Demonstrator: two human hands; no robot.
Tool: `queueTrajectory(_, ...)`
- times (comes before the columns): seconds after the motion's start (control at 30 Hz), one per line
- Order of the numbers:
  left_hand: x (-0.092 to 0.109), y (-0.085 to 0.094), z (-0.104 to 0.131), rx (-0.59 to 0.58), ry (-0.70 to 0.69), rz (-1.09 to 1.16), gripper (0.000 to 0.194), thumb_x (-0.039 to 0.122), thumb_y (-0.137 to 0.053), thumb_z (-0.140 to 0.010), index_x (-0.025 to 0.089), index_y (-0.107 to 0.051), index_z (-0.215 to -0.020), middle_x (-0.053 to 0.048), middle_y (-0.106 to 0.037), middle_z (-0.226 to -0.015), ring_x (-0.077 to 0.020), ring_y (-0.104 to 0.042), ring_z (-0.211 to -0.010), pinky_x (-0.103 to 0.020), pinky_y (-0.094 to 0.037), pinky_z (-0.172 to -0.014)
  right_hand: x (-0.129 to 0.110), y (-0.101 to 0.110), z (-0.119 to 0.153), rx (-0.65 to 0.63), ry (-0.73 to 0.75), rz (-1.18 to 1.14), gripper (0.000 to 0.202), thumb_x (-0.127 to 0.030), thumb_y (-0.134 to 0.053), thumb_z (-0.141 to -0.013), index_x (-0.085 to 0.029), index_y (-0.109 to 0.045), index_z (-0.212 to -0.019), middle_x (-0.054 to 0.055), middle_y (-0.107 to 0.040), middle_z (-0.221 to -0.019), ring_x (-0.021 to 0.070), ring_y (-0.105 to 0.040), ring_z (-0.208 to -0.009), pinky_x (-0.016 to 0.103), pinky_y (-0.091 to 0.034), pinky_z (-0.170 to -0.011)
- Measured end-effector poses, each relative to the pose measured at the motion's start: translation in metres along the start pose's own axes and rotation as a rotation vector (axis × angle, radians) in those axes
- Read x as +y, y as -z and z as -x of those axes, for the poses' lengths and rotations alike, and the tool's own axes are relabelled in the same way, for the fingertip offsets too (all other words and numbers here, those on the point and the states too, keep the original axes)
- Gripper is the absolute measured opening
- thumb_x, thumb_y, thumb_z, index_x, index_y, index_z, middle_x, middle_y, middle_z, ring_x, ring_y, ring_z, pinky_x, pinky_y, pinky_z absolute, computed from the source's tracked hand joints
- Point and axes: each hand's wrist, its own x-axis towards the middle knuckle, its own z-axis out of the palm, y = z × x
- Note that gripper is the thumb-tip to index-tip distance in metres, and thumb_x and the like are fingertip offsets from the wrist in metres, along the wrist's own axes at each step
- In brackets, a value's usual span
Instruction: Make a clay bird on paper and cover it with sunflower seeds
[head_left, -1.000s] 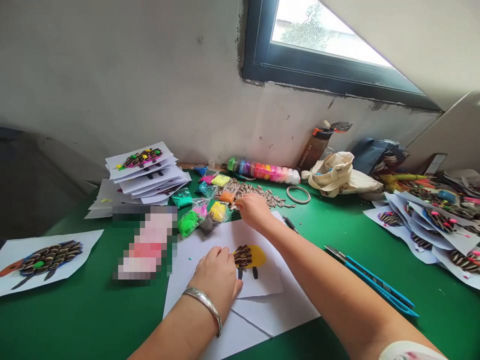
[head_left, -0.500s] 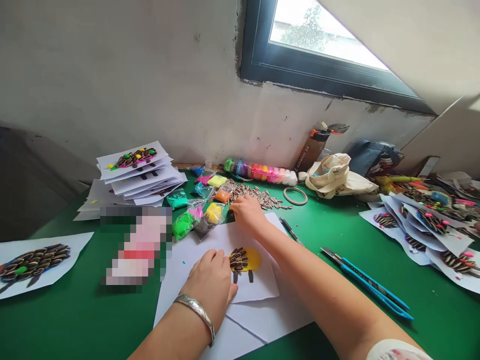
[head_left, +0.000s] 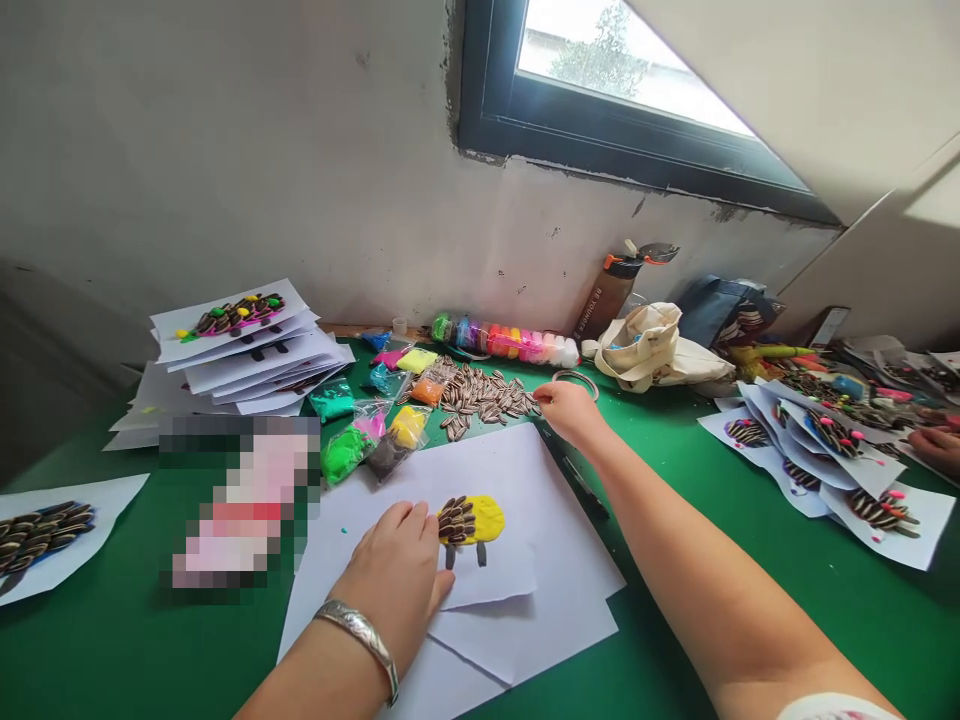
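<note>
My right hand [head_left: 568, 408] hovers pinched at the edge of the striped sunflower-seed pile [head_left: 484, 397]; whether it holds a seed I cannot tell. My left hand [head_left: 395, 572] lies flat, pinning the white paper sheet [head_left: 510, 480], fingers touching the yellow clay figure [head_left: 472, 520], steadying it.

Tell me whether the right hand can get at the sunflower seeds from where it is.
Probably yes. The right hand sits at the right edge of the sunflower seeds on the green table, and nothing stands between them; the clay bags lie on the pile's far side.
</note>
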Motion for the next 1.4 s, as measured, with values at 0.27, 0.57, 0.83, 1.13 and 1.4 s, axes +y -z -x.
queueTrajectory(0.27,0.004,0.004,0.000,-0.060,-0.016,-0.037,0.039,0.024,-0.055,-0.085,0.008,-0.061,-0.120,-0.019,-0.059,-0.126,-0.0337,-0.046,-0.125,-0.048,-0.040,-0.103,0.003,0.004,0.009,-0.014,0.011,0.011,0.033,-0.016,-0.047,-0.083,-0.023,-0.073,-0.102,0.005,-0.072,-0.098,0.0197,-0.062,-0.092,0.025,-0.042,-0.079)
queueTrajectory(0.57,0.007,0.002,0.000,-0.018,-0.032,-0.034,0.037,0.025,-0.057,-0.084,0.007,-0.063,-0.116,-0.018,-0.062,-0.118,-0.0339,-0.050,-0.118,-0.047,-0.042,-0.100,0.004,0.004,0.010,-0.046,0.018,0.087,0.032,-0.016,-0.047,-0.084,-0.023,-0.073,-0.101,0.005,-0.072,-0.095,0.0193,-0.062,-0.091,0.024,-0.041,-0.074)
queueTrajectory(0.83,0.008,0.001,0.002,-0.019,-0.025,-0.041,0.037,0.026,-0.057,-0.085,0.008,-0.063,-0.116,-0.017,-0.062,-0.117,-0.0331,-0.050,-0.117,-0.046,-0.041,-0.101,-0.018,0.005,0.001,-0.119,0.056,0.235,0.023,-0.012,-0.051,-0.081,-0.017,-0.073,-0.087,0.014,-0.071,-0.094,0.0249,-0.064,-0.092,0.029,-0.040,-0.072)
queueTrajectory(1.13,0.007,-0.001,0.002,-0.017,-0.021,-0.065,0.037,0.026,-0.056,-0.086,0.010,-0.061,-0.119,-0.015,-0.061,-0.118,-0.0322,-0.049,-0.118,-0.045,-0.041,-0.102,-0.016,0.004,0.012,-0.054,0.092,0.185,0.023,-0.005,-0.051,-0.077,-0.016,-0.069,-0.086,0.014,-0.069,-0.091,0.0254,-0.061,-0.094,0.030,-0.040,-0.075)
queueTrajectory(1.4,0.010,0.002,0.003,-0.016,-0.033,-0.058,0.033,0.026,-0.059,-0.085,0.008,-0.064,-0.111,-0.016,-0.063,-0.111,-0.0332,-0.052,-0.113,-0.047,-0.044,-0.098,-0.036,0.009,0.108,0.004,0.313,-0.428,0.016,-0.014,-0.047,-0.087,-0.020,-0.061,-0.091,0.000,-0.065,-0.081,0.0123,-0.057,-0.072,0.020,-0.041,-0.064)
